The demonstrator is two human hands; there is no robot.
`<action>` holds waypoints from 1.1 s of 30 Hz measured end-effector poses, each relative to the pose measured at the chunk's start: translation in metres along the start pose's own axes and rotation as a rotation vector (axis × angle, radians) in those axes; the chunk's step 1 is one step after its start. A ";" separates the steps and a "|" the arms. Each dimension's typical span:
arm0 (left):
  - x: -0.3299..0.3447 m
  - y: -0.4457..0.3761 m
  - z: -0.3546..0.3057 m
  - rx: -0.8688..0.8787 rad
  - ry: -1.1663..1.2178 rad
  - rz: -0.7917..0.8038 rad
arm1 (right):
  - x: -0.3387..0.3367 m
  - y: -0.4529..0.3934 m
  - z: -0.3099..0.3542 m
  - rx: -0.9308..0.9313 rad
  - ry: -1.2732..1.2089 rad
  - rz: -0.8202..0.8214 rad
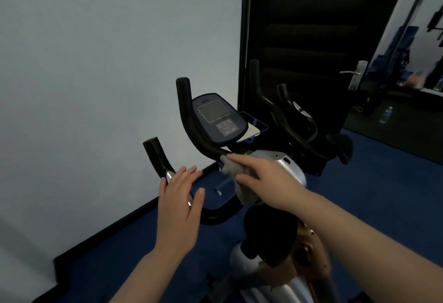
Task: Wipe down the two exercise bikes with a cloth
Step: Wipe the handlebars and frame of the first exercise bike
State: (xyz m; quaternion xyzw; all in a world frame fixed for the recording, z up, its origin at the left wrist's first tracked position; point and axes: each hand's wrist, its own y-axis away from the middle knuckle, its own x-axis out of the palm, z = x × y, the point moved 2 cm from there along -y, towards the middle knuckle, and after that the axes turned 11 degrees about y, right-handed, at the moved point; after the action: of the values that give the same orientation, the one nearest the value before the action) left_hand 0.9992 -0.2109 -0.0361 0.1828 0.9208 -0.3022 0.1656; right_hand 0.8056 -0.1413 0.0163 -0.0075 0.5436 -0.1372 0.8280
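The near exercise bike [285, 173] has a silver body, black curved handlebars and a dark blue console [219, 118]. My right hand [261, 178] presses a grey cloth [236, 178] onto the middle of the handlebar, just below the console, fingers lying over the cloth. My left hand [179, 197] rests with straight fingers on the left handlebar [158, 156], over its silver grip sensor. A second bike [299, 123], black, stands behind the first against the dark door.
A pale wall runs along the left, meeting the blue carpet [383, 195] at a black skirting. A dark door with a metal handle [354, 72] stands behind. A water bottle [386, 115] sits on the floor at right. A phone or tablet [251, 130] lies behind the console.
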 end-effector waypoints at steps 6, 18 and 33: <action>-0.020 -0.030 -0.017 0.018 -0.077 -0.064 | -0.016 -0.018 -0.031 0.119 -0.290 -0.273; -0.063 -0.143 -0.019 0.271 -0.234 -0.022 | 0.028 -0.063 -0.025 -0.004 -0.093 0.007; -0.049 -0.199 0.012 0.286 -0.032 0.124 | 0.036 -0.146 0.033 0.231 -0.535 0.012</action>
State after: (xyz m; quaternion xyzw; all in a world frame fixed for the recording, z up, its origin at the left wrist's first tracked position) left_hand 0.9576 -0.3792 0.0731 0.2560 0.8525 -0.4224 0.1710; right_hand 0.8163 -0.2945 0.0211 0.0544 0.2866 -0.1865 0.9381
